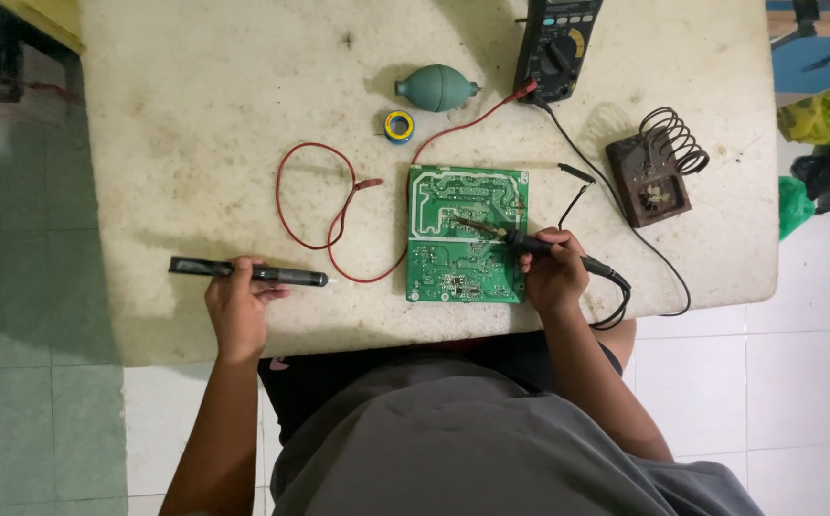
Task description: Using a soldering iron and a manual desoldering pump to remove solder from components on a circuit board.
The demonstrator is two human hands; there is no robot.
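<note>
Both hands are closed on tools: my right hand (554, 275) grips a soldering iron (520, 243), its tip touching the green circuit board (468, 234) mid-table, while my left hand (238, 296) is wrapped around a black pen-shaped tool (248, 272) lying level over the white table (195, 124), well left of the board (red lead (315, 196) between them). A multimeter (556, 48) sits at the far edge.
</note>
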